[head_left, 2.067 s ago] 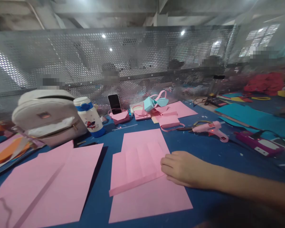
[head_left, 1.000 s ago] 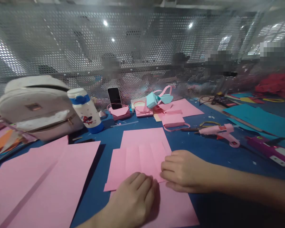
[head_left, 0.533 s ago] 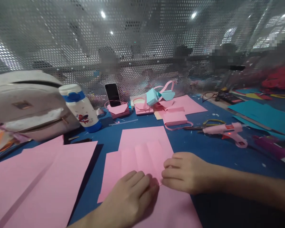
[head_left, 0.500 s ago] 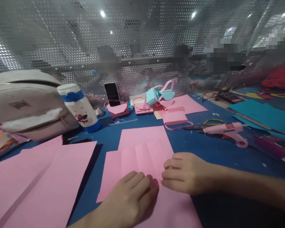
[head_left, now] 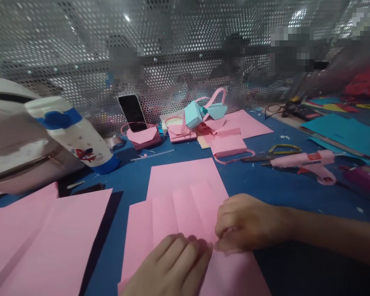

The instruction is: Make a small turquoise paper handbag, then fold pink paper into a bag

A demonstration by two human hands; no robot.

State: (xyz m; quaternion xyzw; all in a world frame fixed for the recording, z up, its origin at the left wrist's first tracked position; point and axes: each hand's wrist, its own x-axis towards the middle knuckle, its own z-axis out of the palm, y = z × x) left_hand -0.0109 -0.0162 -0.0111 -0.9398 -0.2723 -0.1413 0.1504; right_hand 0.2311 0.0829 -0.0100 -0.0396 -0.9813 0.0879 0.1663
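A creased sheet of pink paper (head_left: 165, 218) lies in front of me, with several parallel folds running away from me. It rests over another pink sheet (head_left: 181, 176) on the blue table. My left hand (head_left: 175, 267) is closed at the creased sheet's near edge, fingers bent and thumb along that edge. Close by on the right, my right hand (head_left: 249, 224) pinches the same sheet's near right corner, its fingers curled and thumb tucked beneath. The fingertips of both hands almost meet, and they partly hide the paper edge.
Folded pink sheets (head_left: 64, 234) lie left, below a bottle (head_left: 77, 135) and backpack (head_left: 15, 135). Behind stand a phone (head_left: 132, 112), small pink paper bags (head_left: 144, 137) and a light-blue paper bow (head_left: 194, 115). A pink glue gun (head_left: 305, 161), scissors (head_left: 283, 149) and blue paper (head_left: 342, 131) lie right.
My view has tipped down and come closer to the table. The right hand's fingers have curled in more, with its thumb now showing at the paper's edge. Both hands stay at the creased sheet.
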